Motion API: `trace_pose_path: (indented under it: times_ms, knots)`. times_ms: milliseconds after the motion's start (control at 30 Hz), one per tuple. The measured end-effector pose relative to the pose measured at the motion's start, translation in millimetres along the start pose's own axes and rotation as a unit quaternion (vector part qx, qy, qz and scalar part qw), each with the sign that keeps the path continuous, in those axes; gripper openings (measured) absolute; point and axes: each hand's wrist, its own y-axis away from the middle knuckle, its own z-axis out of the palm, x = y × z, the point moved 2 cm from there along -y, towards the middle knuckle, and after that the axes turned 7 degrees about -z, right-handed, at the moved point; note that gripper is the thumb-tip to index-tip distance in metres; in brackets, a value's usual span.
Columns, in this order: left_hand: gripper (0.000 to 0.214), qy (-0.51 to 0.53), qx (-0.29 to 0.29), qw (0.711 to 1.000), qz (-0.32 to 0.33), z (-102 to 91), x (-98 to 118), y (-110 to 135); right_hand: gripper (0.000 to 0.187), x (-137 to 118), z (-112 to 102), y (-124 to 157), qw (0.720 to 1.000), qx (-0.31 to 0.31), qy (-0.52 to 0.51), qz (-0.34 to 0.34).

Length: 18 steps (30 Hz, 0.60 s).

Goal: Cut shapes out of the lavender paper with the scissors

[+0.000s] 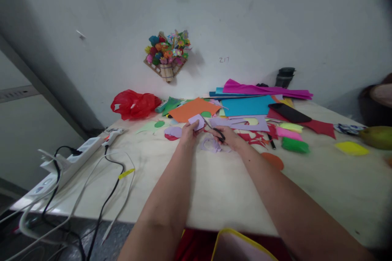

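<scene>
My left hand [190,130] pinches a small piece of lilac paper [196,121] above the table. In my right hand [228,136] is a pair of scissors [218,133] with black handles, its blades pointing at the lilac piece's right edge. Whether the blades touch the paper I cannot tell. Below the hands lie curled lilac scraps [211,144]. Left of my left hand, a lilac cutout [174,131] rests over a red one. A larger lilac sheet [260,123] with cut-out openings lies behind my right hand.
Behind are an orange sheet [192,110], blue sheets [245,106] and a red plastic bag [134,104]. To the right lie a black phone [289,112], a green packet [295,145] and an orange circle [272,161]. A power strip [67,163] with cables runs along the left edge.
</scene>
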Motion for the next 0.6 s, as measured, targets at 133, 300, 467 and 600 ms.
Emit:
trace_pose_path:
  times_ms: [133,300,467,600]
  knots:
    - [0.023,-0.007,-0.002,1.000,-0.004,-0.3,0,0,0.030,4,-2,-2,1.000,-0.006,0.005,-0.008]
    - [0.021,-0.015,-0.026,1.000,0.000,1.1,0,2,0.033,10,-6,-5,1.000,-0.009,0.018,-0.022]
    - [0.017,-0.024,-0.024,0.999,-0.007,3.5,1,6,0.031,10,-6,-6,1.000,0.003,0.024,-0.010]
    - [0.025,-0.025,-0.023,0.999,-0.012,4.2,1,7,0.026,4,-3,-2,1.000,0.001,0.011,-0.009]
